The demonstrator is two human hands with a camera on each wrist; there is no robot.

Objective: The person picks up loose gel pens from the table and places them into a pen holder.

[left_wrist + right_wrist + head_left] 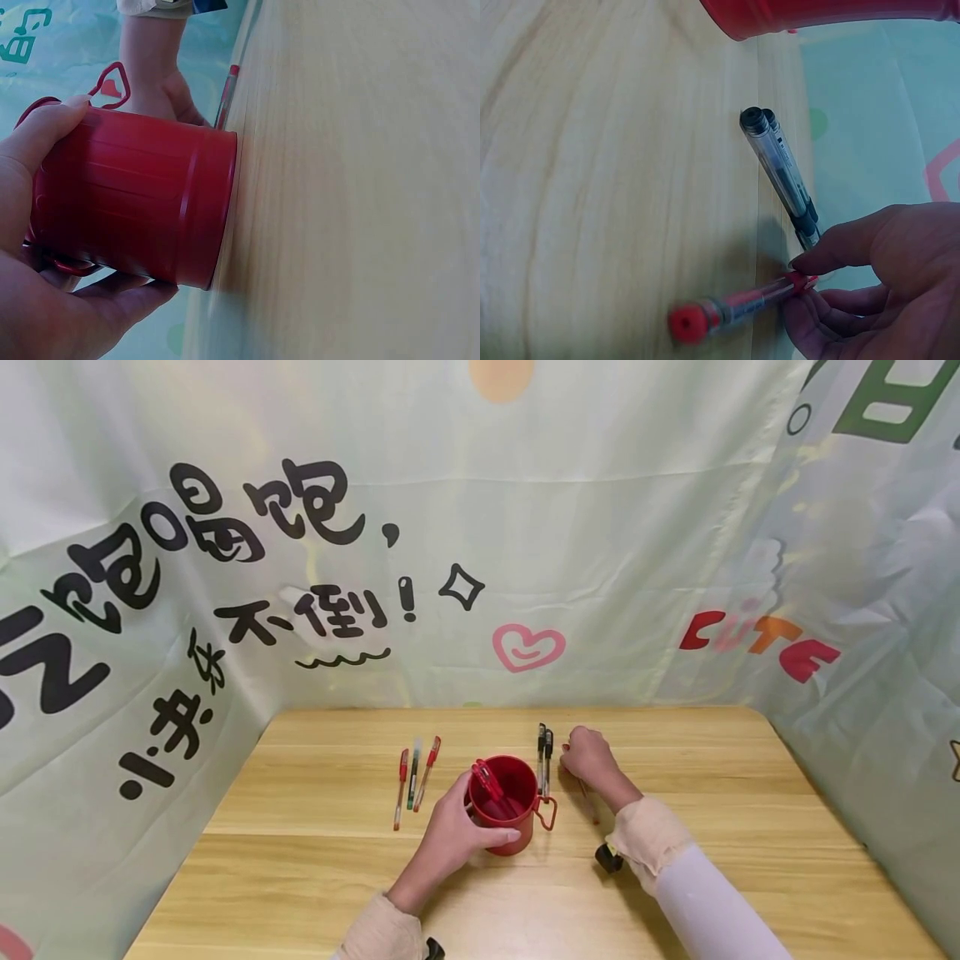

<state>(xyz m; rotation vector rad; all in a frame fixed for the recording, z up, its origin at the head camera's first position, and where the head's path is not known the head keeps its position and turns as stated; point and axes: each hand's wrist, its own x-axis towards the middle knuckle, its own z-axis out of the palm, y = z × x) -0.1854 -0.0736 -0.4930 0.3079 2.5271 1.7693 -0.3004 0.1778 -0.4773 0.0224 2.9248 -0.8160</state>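
A red metal cup [504,810] with a heart-shaped handle [547,814] stands on the wooden table [712,860], with red pens [487,781] inside it. My left hand [459,825] grips the cup's side, and in the left wrist view its fingers [112,300] wrap round the cup [135,202]. My right hand [799,285] is to the right of the cup and pinches the tip end of a red pen [735,306] that lies flat on the table. Two black pens [780,169] lie side by side just beyond my right hand [588,756].
Three pens [414,775] lie in a row to the left of the cup. A printed fabric backdrop [480,568] encloses the table at the back and on both sides. Bare wood stretches across the front and right of the table.
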